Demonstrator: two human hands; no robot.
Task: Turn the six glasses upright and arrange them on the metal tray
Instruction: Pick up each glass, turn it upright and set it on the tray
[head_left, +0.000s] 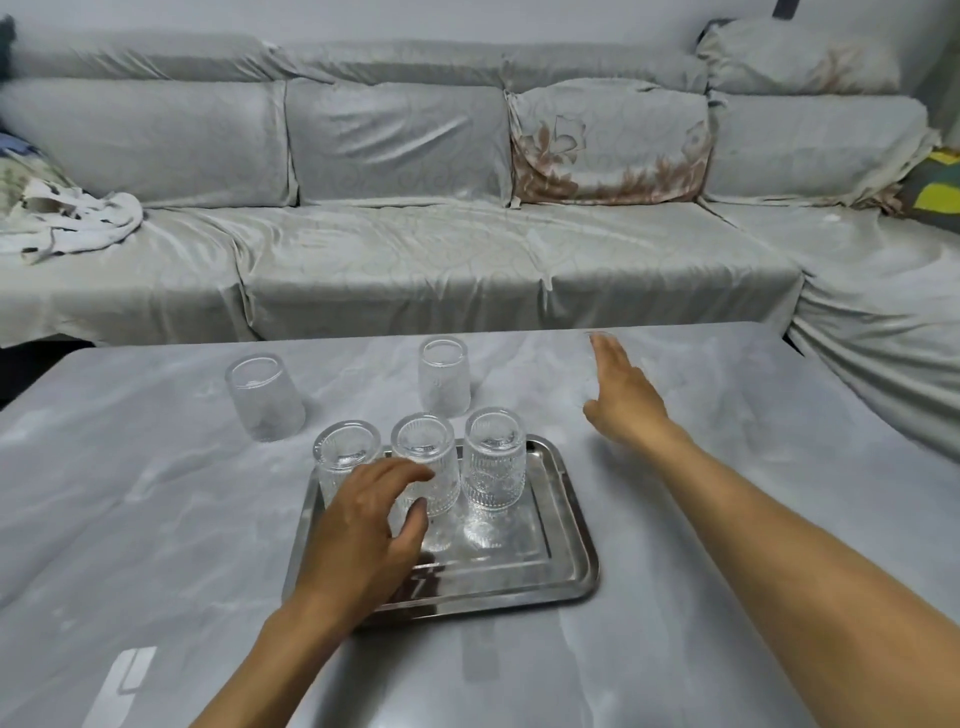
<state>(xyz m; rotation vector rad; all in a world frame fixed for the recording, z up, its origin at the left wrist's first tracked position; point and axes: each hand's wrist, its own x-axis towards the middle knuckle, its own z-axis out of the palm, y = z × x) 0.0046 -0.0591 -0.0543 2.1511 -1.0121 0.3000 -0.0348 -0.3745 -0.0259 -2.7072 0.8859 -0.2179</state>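
A metal tray (566, 525) lies on the grey table. Three clear embossed glasses stand in a row along its far side: left (345, 447), middle (434, 452), right (493, 467). My left hand (363, 530) curls around the lower part of the middle glass, thumb on the near side. Beyond the tray, two more glasses stand on the table, one at the left (265, 397) and one in the middle (444, 376). Both look mouth-down. My right hand (623, 395) reaches out flat to the far right, holding nothing. A faint blurred rim shows at its fingertips.
The marbled grey table (156, 493) ends just past my right hand's fingertips. A covered grey sofa (415, 260) runs behind it and wraps round on the right. A crumpled white cloth (72, 223) lies on the sofa's left end.
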